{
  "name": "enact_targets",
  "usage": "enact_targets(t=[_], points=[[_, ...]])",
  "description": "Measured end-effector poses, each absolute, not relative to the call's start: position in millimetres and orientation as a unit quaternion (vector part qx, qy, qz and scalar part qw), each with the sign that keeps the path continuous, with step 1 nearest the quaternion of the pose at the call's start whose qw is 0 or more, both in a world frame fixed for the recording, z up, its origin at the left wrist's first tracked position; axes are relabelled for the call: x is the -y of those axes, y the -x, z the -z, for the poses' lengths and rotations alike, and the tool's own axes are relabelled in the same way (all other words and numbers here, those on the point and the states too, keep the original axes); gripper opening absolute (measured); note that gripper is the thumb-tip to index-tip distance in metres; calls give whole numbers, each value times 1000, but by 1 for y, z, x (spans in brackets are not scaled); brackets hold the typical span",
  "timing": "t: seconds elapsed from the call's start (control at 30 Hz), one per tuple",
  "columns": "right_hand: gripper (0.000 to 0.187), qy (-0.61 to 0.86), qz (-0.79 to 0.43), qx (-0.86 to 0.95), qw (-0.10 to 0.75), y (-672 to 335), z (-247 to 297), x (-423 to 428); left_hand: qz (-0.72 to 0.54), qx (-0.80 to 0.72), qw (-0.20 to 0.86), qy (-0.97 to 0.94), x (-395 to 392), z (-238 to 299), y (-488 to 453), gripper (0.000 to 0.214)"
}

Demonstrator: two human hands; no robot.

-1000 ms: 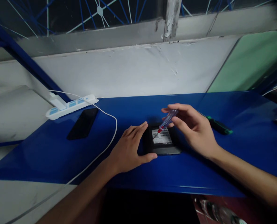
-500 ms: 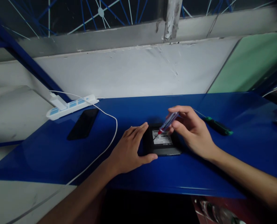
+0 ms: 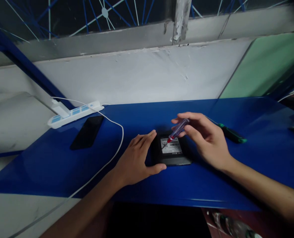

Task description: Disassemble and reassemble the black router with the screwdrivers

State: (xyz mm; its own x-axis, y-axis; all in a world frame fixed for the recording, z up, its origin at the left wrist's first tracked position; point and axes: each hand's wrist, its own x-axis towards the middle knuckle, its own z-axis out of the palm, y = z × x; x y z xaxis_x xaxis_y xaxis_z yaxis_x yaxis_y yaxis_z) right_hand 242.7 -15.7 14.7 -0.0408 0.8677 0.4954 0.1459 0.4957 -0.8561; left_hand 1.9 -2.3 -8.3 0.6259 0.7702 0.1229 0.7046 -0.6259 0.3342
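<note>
A small black box-shaped device (image 3: 173, 157) with a white label on top lies on the blue table (image 3: 142, 115). My left hand (image 3: 137, 160) rests against its left side, fingers along the far edge and thumb along the near edge, gripping it. My right hand (image 3: 203, 137) pinches a small screwdriver (image 3: 178, 130) with a clear blue and red handle, tilted down to the left. Its tip touches the device near the label's left edge.
A green-handled screwdriver (image 3: 230, 134) lies behind my right hand. A black phone (image 3: 87, 131) lies at the left, beside a white power strip (image 3: 74, 113) whose white cable (image 3: 117, 145) runs toward me. A white wall stands behind the table.
My right hand has shifted slightly with the screwdriver, fingers turning around the handle. The left hand and the device have stayed in place.
</note>
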Motion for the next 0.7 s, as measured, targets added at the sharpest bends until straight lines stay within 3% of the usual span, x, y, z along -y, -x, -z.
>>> enact_targets(t=[0.2, 0.57, 0.7], points=[[20, 376, -294, 645, 596, -242, -10, 12, -117, -406, 129, -897, 2, 7, -2, 96], [40, 388, -337, 653, 555, -237, -8, 15, -111, -418, 122, -894, 2, 6, -4, 96], [46, 407, -299, 597, 623, -247, -6, -3, -115, -411, 122, -896, 2, 8, -3, 96]])
